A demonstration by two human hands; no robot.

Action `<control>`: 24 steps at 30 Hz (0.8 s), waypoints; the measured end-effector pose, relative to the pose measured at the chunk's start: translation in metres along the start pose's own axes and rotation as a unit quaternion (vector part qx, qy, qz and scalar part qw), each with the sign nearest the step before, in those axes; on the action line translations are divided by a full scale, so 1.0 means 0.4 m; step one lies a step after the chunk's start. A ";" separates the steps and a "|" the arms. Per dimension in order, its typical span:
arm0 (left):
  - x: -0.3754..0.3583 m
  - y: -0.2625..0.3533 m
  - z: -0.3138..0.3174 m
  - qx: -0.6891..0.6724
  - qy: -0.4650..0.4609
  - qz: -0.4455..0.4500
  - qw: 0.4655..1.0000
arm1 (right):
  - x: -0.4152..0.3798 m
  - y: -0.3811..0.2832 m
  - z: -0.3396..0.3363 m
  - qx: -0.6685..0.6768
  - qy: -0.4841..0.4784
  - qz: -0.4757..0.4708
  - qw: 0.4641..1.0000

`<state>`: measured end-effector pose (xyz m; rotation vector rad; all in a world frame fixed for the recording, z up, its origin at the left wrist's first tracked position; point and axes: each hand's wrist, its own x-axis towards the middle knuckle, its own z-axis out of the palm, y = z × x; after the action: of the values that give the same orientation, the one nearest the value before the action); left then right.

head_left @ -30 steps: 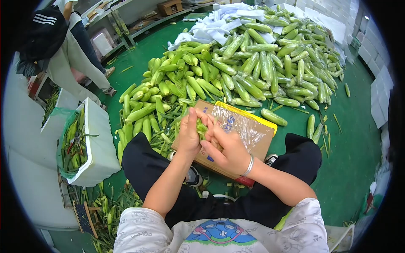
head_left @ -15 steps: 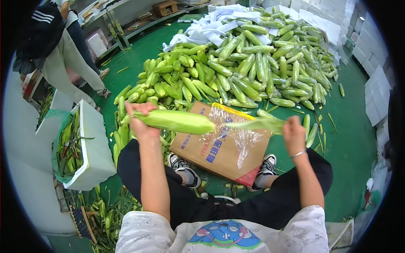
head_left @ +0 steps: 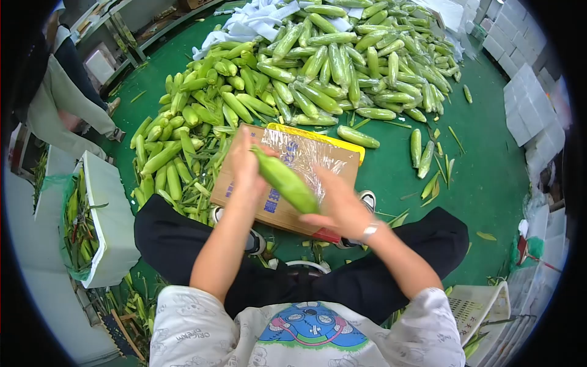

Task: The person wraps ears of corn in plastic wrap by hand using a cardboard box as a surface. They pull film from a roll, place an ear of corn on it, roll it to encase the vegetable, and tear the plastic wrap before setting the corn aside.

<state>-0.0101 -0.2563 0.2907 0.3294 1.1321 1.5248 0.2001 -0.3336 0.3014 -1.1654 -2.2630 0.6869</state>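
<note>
We hold one pale green ear of corn in its husk [head_left: 286, 181] above the flat brown cardboard box of cling film [head_left: 244, 183], which lies on the green floor [head_left: 489, 171] between our feet. The ear slants from upper left to lower right over the box's middle. Our left hand [head_left: 244, 162] is closed around the ear's upper end, fingers wrapped over it. Our right hand [head_left: 342, 208] grips the lower end, palm cupped under the tip; a silver bracelet [head_left: 369, 230] sits at that wrist. A sheet of clear film [head_left: 306, 156] lies drawn out across the box top, under the ear.

Beyond the box, a large heap of green husked corn ears [head_left: 330, 67] covers the floor, its near edge almost touching the box's far side. A few loose ears [head_left: 422, 150] lie to the right of the box, apart from the heap. Left of the box stands a white foam crate with a green liner [head_left: 104, 220] holding husk trimmings. Another person in light trousers [head_left: 61, 104] stands farther left of the box, past the crate. White foam boxes [head_left: 526, 104] are stacked well to the right of the box.
</note>
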 end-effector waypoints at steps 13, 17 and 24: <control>0.275 -0.247 -0.397 0.837 -0.134 0.054 0.528 | 0.325 0.327 0.333 0.154 0.153 0.146 0.965; 0.310 -0.001 -0.353 0.390 -0.176 -0.196 0.882 | 0.262 0.297 0.341 -0.048 0.061 0.147 0.986; 0.338 -0.074 -0.199 0.335 -0.188 0.086 0.919 | 0.175 0.220 0.389 0.010 -0.001 0.122 0.993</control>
<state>-0.0924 -0.1784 0.1781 1.1644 1.3029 1.1026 0.1178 -0.2625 0.1432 -1.4459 -2.1295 0.8003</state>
